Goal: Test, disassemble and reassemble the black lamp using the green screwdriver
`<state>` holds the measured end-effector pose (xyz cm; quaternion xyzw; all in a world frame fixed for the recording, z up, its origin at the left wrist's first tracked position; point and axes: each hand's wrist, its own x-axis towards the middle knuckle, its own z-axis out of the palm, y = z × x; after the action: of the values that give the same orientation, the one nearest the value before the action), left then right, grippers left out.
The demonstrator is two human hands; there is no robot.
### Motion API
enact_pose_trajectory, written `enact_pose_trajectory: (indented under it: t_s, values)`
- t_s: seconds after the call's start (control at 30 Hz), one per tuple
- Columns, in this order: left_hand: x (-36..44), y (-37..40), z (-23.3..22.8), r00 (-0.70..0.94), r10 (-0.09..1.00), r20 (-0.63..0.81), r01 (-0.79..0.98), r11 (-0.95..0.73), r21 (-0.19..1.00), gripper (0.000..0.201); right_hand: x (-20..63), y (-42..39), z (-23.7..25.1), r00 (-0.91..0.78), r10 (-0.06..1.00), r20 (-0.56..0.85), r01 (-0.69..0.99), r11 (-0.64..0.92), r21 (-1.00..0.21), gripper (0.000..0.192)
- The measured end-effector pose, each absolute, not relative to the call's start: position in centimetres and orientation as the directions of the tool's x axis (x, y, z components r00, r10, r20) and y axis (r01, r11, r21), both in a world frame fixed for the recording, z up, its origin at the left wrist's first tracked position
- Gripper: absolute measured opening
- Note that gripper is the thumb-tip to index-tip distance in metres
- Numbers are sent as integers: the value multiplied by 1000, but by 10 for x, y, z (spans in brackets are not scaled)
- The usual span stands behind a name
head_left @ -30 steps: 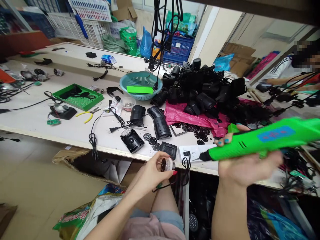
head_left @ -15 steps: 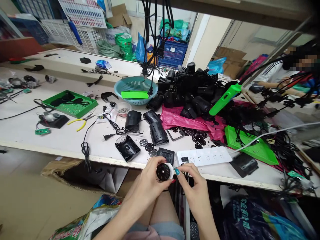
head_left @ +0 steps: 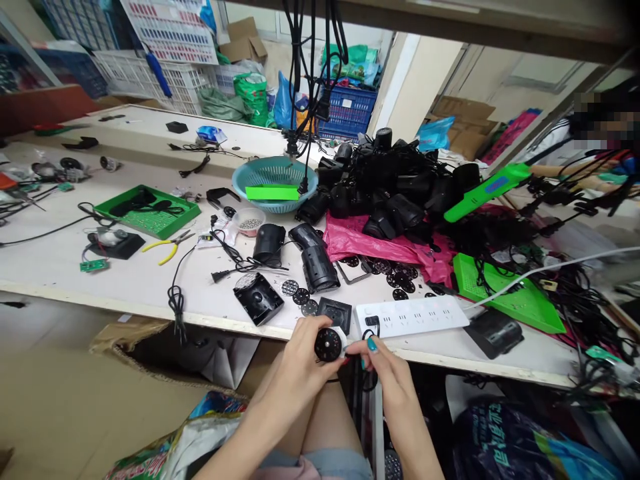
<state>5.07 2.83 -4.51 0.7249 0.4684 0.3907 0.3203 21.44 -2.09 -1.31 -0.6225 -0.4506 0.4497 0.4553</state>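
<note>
Small round black disc part [head_left: 328, 345] is pinched in the left hand [head_left: 300, 363] just below the table edge [head_left: 150, 308], right hand [head_left: 387, 367] fingertips nipping its side, so fitting looks unfinished, green driver [head_left: 483, 193] parked on the pile.

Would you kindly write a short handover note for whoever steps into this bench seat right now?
Left hand: holds the small round black disc part just below the bench edge.
Right hand: fingers pinch at the part's right side.
On the bench: white power strip just beyond the hands, loose black perforated discs, black lamp housings; green electric screwdriver lies on the black pile.
Done: part is in hand.
Left: whatever fitting remains; its state cannot be told.
</note>
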Motion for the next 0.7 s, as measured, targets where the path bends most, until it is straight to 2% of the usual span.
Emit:
enact_pose_trajectory:
  t_s: [0.1, 0.2, 0.27, 0.33, 0.4, 0.5, 0.57, 0.63, 0.7]
  values:
    - [51, 27, -46, 266, 926, 269, 436, -365, 823, 58, 214, -24, -14, 134, 979, -155, 25, -160, -987, 40]
    - [52, 25, -46, 268, 926, 265, 444, -363, 819, 59, 214, -25, -13, 240, 963, -127, -76, -111, -991, 40]
    - [52, 25, -45, 265, 927, 266, 452, -363, 815, 58, 213, -25, -11, 272, 948, -165, -19, -166, -986, 41]
    - [52, 25, -43, 261, 929, 261, 462, -358, 812, 56, 212, -27, -11, 207, 954, -218, 39, -231, -972, 43]
    - [52, 25, -43, 256, 934, 250, 470, -346, 812, 53, 211, -32, -14, 141, 964, -224, 25, -229, -973, 43]
    - [51, 25, -44, 253, 939, 233, 482, -332, 811, 45, 212, -39, -25, 230, 954, -190, -63, -180, -982, 42]
    - [49, 24, -48, 271, 935, 229, 477, -337, 811, 42, 214, -40, -32, 296, 938, -179, -55, -170, -984, 41]
    - [47, 24, -52, 294, 930, 220, 460, -340, 820, 49, 215, -38, -38, 280, 946, -163, 30, -178, -984, 38]
    - [45, 24, -53, 301, 933, 199, 443, -321, 837, 64, 215, -36, -40, 222, 969, -108, 134, -140, -981, 33]
